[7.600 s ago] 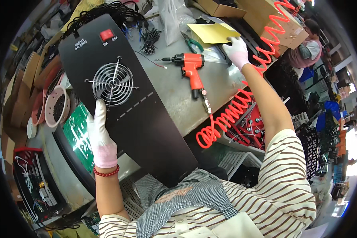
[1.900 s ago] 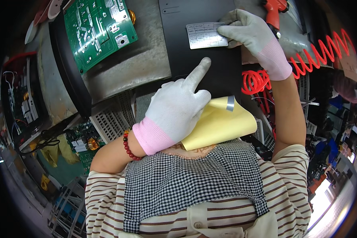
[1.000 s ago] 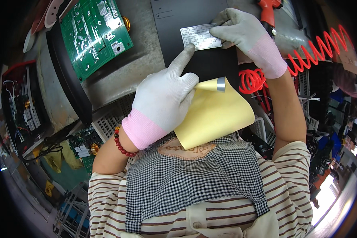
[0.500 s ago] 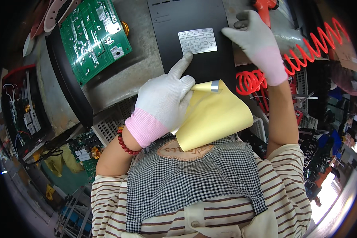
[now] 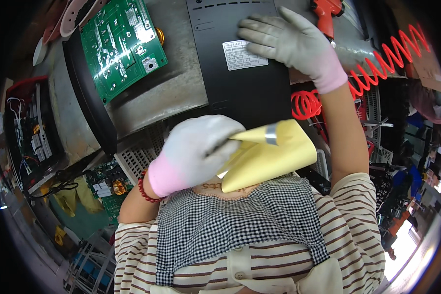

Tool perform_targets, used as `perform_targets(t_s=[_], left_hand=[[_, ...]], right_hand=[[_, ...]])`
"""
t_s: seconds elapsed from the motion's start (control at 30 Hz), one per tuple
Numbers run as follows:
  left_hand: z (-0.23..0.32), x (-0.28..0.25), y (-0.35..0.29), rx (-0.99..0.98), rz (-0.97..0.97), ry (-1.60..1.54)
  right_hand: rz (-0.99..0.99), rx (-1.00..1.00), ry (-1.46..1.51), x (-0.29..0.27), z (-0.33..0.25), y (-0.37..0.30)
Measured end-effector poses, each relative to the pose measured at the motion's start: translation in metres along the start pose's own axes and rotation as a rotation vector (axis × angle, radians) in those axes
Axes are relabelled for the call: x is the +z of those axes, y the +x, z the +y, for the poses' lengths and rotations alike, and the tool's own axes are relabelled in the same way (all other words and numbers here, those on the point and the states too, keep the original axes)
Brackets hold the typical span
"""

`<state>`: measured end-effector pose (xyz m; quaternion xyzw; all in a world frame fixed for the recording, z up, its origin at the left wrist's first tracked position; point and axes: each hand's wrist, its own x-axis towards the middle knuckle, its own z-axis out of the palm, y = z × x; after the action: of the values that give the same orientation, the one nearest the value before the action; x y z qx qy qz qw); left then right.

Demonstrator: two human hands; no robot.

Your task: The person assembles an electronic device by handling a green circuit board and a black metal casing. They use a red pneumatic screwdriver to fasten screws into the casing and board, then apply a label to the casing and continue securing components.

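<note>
A black metal panel [image 5: 247,93] lies on the bench, with a silver printed label [image 5: 234,58] stuck on its face. My right hand [image 5: 291,41], in a white glove with a pink cuff, is spread flat over the panel, its fingers pointing left and covering the label's right edge. Whether it presses down cannot be made out. Nearer my body, my left hand [image 5: 196,149], gloved the same way, pinches a curled yellow backing sheet [image 5: 274,159]. One silver strip [image 5: 271,135] shows on the sheet's rolled upper edge. The sheet hangs over my checked apron.
A green circuit board [image 5: 125,54] leans on the metal bench [image 5: 179,73] at left, beside a curved black panel [image 5: 85,93]. At the upper right lies a red air gun [image 5: 327,19]; its coiled red hose [image 5: 306,103] runs rightward. A white plastic basket [image 5: 134,157] sits below the bench edge.
My right hand has swept left onto the panel and label. The left hand has drawn back toward my body, its index finger off the label, bringing the yellow sheet lower.
</note>
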<state>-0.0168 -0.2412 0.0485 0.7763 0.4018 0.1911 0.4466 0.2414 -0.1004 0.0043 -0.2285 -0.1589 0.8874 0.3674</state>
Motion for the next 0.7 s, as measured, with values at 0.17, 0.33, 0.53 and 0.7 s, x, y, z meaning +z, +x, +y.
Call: perform_targets(t_s=[0.17,0.33,0.53,0.7], left_hand=[[-0.012,-0.011,-0.017,-0.382,0.441,-0.464],[-0.013,-0.037,0.019,-0.261,0.731,-0.735],[-0.012,-0.044,0.038,-0.106,0.993,-0.396],[0.017,0.001,0.059,0.174,0.735,0.173]], right_hand=[[0.215,-0.154,-0.162,0.005,0.007,-0.048],[0.046,-0.293,0.055,0.022,0.054,-0.083],[-0.061,-0.344,-0.106,0.039,0.047,-0.085],[0.0,-0.414,-0.984,0.098,0.068,-0.048]])
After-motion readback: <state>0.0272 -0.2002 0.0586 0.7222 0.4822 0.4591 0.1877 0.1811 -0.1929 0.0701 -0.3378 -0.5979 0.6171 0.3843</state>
